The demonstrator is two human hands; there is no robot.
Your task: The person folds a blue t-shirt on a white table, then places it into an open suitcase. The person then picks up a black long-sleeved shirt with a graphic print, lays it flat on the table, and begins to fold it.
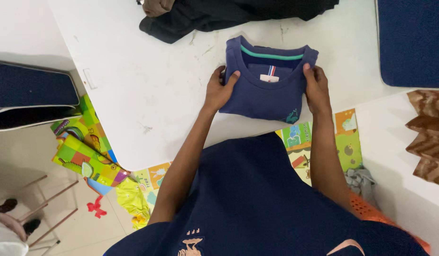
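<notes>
Head view: navy shirt [269,92] is already folded into a neat square on the white bench [148,85], just below the black clothes [219,16]. Left hand [220,90] and right hand [315,85] pinch its side edges, so probably only final tidying is left.

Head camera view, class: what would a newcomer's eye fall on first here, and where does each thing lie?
First comes the folded navy T-shirt in the middle of the white table, pinched at its sides by the left hand and the right hand. Next, a heap of black clothing lies at the table's far edge. Below the table, a bright patterned play mat covers the floor.
</notes>
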